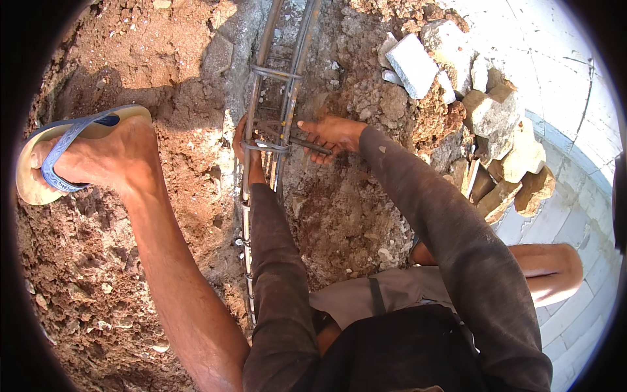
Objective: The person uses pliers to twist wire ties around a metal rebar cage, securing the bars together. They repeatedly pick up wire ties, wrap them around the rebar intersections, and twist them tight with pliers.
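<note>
Rebar cage [254, 98] along bare dirt [150, 46].
Broken stones [516, 147] heap to its right, a sandalled foot [91, 153] rests to its left, and the left sleeve [277, 255] covers part of its near end. The right hand [339, 132] has its grip closed on a short dark rod [310, 145]; the left hand [257, 166] is partly behind the bars, so I cannot tell its grip. The cage's far end is cut off; its long axis runs up the view, leaning right toward the top.

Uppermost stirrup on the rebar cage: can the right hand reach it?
Likely yes: the right hand is beside the cage and nothing covers the uppermost stirrup, though that hand holds a dark rod.
</note>
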Demonstrator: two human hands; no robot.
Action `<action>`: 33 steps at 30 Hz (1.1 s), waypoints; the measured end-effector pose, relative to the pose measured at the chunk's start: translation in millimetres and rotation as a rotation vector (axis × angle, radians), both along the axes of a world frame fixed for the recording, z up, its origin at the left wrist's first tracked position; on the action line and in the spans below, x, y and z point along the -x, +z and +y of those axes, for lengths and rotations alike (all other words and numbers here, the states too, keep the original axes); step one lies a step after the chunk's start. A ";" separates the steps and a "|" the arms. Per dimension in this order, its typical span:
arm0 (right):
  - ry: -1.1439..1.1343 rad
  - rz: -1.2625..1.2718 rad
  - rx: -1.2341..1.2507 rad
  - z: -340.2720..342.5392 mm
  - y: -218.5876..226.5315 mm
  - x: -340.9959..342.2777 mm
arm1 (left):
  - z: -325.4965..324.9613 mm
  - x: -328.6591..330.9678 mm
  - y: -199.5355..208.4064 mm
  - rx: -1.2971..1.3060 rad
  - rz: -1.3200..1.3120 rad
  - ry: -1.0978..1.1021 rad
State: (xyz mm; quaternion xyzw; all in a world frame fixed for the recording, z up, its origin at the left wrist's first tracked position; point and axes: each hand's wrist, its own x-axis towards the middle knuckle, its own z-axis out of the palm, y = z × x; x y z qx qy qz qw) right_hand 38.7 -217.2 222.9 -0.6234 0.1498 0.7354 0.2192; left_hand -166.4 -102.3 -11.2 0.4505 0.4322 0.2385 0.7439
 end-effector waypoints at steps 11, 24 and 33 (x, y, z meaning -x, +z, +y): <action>1.650 -1.484 -0.506 -19.6 6.7 33.3 | -3.5 4.5 -34.9 -0.115 0.076 0.000; 0.725 -0.612 -0.337 -22.9 4.9 35.8 | 1.8 -5.5 25.5 0.028 0.231 -0.059; 0.749 -0.813 -0.172 -11.6 -8.1 31.0 | 1.1 -5.4 5.0 -0.042 0.345 -0.153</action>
